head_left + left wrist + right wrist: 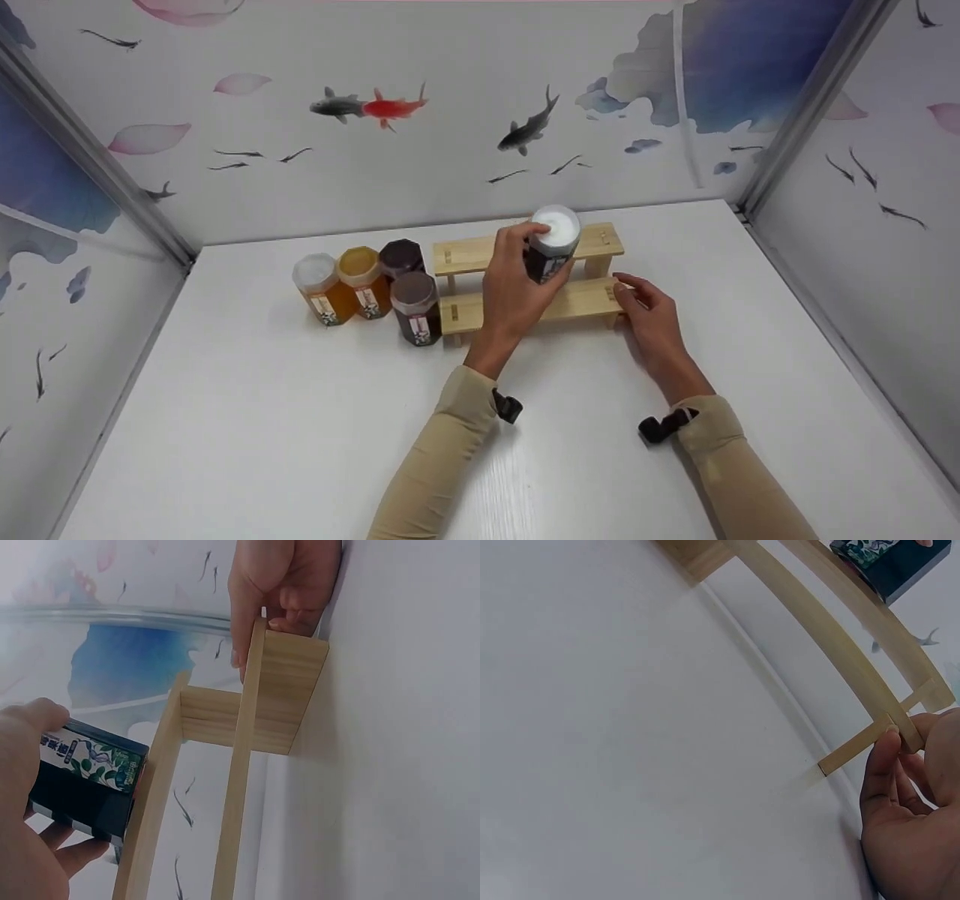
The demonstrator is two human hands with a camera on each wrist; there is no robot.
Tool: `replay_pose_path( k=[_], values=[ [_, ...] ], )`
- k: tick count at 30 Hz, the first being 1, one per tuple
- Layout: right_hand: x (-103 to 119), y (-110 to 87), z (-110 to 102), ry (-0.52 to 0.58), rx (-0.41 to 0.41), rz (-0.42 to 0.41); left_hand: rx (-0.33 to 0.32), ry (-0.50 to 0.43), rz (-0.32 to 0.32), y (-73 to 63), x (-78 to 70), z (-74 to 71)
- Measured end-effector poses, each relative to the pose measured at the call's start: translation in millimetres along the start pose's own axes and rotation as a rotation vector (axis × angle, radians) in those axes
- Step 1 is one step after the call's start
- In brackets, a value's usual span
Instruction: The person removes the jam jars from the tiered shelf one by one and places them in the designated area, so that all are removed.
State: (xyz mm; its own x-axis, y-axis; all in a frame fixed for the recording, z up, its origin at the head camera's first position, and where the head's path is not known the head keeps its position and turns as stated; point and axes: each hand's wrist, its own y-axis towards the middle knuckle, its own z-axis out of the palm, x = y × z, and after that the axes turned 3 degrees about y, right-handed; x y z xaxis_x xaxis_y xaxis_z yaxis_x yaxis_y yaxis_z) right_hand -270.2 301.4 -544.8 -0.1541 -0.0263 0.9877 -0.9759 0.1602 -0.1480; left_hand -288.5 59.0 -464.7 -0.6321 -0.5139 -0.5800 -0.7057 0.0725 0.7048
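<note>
My left hand (pixel 517 281) grips a dark jar with a white lid (pixel 559 227), fingers and thumb curled round its sides. In the left wrist view the jar's leafy label (pixel 97 763) faces out, and its base is right at the upper board of a two-step wooden rack (pixel 465 311). The right hand (pixel 654 322) pinches the right end of the rack's lower board; in the right wrist view the thumb and fingers close on the board end (pixel 907 735) beside its leg (pixel 847 750).
Left of the rack stand several jars: an amber one with a whitish lid (pixel 324 292), an orange one (pixel 366 285), a dark one behind (pixel 403 259) and a dark red one in front (pixel 417 311). A printed wall panel (pixel 450 180) rises behind the white table (pixel 300 420).
</note>
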Motion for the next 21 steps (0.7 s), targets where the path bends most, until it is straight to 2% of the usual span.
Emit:
replay_pose_path(
  k=[9, 17, 21],
  values=[
    [-0.5, -1.0, 3.9, 0.115, 0.019, -0.020, 0.023, 0.015, 0.056, -12.1, 6.4, -33.4],
    [-1.9, -0.6, 3.1, 0.037, 0.006, -0.018, -0.046, -0.001, 0.062, -13.3, 21.9, -76.9],
    [-2.6, 0.9, 2.1, 0.057, 0.007, -0.016, -0.097, -0.012, 0.074, -10.9, 33.2, -98.7]
  ],
)
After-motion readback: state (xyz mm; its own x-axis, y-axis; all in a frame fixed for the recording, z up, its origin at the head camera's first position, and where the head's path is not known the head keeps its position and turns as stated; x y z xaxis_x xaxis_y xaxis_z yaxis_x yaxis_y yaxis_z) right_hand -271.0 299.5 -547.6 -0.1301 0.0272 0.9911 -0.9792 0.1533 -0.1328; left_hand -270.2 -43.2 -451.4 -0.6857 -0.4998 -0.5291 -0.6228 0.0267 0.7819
